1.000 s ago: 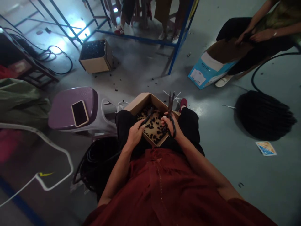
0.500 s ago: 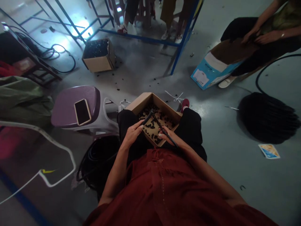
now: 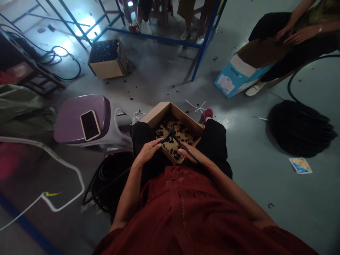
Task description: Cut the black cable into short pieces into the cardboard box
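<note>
Your left hand [image 3: 146, 152] is closed, thumb and fingers pinching a slim black tube [image 3: 166, 137] whose surface looks finely ridged, its far end slanting over the box [image 3: 158, 112] between your thighs. Your right hand [image 3: 189, 151] is curled shut round dark scissors [image 3: 179, 141], seen nearly edge-on, their tips meeting the tube near its end; how far the blades are parted you cannot tell from here. The box is shallow, of plain tan cardboard with straight folded walls, and short, dark, stubby bits [image 3: 175, 150] lie scattered over its flat floor under both hands. Beside your left leg stands a stool [image 3: 70, 115] with a smooth, rounded purple seat and pale grey legs, and a phone [image 3: 90, 126] with a dark glass face and light rim lies flat on it. Below the stool, loops of glossy black tubing [image 3: 106, 173] curve close to your left forearm. Out to your right, a thick, soft-edged black bundle [image 3: 299, 129] sits on the grey floor [image 3: 252, 141], near a small printed packet [image 3: 300, 165]. Further ahead, a person's hands [image 3: 296, 35] are over a tall blue and white carton [image 3: 235, 78], its open inside brown and matt
</note>
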Demonstrator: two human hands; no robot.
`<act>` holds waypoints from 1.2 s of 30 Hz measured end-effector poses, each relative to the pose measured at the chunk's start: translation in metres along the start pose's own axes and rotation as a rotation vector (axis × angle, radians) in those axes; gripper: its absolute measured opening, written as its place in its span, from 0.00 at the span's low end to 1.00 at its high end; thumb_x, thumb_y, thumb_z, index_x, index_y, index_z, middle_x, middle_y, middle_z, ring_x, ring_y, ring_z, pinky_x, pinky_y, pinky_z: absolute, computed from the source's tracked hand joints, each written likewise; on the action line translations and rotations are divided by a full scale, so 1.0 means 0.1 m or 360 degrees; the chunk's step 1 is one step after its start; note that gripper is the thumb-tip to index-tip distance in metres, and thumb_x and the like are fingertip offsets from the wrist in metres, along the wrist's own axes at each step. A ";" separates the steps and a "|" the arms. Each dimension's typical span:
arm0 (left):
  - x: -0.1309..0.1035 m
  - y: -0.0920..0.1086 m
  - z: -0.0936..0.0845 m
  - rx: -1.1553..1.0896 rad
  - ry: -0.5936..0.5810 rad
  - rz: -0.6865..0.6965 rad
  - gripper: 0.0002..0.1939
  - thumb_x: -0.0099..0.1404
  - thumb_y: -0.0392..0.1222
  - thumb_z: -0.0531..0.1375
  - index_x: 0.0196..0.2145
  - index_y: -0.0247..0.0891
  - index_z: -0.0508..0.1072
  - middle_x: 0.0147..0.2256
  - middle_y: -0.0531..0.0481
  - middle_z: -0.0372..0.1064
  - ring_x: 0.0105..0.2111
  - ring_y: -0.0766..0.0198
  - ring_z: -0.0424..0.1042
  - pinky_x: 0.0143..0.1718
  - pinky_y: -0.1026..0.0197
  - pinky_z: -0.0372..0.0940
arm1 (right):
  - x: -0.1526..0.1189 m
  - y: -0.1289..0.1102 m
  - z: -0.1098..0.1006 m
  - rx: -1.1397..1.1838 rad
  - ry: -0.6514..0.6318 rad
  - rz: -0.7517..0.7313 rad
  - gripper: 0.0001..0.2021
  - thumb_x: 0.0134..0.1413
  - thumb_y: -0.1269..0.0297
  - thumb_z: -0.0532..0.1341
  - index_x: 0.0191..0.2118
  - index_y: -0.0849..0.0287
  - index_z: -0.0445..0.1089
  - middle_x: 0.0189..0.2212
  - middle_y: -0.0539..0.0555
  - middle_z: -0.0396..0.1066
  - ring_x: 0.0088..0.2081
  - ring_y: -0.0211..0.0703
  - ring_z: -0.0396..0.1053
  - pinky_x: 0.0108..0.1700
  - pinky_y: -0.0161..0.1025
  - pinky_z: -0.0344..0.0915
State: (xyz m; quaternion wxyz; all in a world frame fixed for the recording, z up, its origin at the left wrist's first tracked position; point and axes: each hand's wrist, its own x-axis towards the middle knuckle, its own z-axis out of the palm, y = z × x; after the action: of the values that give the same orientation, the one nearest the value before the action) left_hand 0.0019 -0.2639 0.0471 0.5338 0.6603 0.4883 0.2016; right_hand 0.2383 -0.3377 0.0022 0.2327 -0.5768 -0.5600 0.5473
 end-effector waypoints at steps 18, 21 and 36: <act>0.18 -0.08 0.39 0.0285 0.0054 0.0007 0.19 0.65 0.43 0.51 0.50 0.35 0.69 0.35 0.48 0.73 0.32 0.64 0.71 0.38 0.63 0.65 | -0.01 0.02 0.09 -0.0625 0.0138 0.0159 0.20 0.52 0.65 0.55 0.52 0.56 0.61 0.38 0.56 0.72 0.36 0.45 0.69 0.38 0.35 0.60; 0.20 -0.08 0.38 0.0376 0.0002 0.0091 0.18 0.64 0.41 0.52 0.50 0.35 0.70 0.41 0.46 0.74 0.39 0.61 0.72 0.45 0.60 0.64 | -0.01 0.07 0.10 -0.0590 0.0140 0.0181 0.19 0.52 0.65 0.55 0.51 0.57 0.62 0.37 0.56 0.71 0.37 0.44 0.69 0.38 0.36 0.60; 0.25 -0.17 0.41 0.0516 -0.0101 0.0196 0.19 0.64 0.39 0.52 0.51 0.33 0.70 0.50 0.43 0.69 0.50 0.57 0.68 0.53 0.57 0.60 | -0.01 0.13 0.15 -0.0584 0.0115 0.0066 0.17 0.54 0.66 0.53 0.51 0.60 0.62 0.36 0.55 0.69 0.36 0.42 0.67 0.40 0.36 0.59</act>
State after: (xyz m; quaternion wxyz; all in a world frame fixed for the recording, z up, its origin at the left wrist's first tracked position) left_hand 0.0380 -0.2645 0.0111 0.4221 0.7723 0.4561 0.1316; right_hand 0.2298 -0.3468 -0.0133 0.1322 -0.6403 -0.6298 0.4195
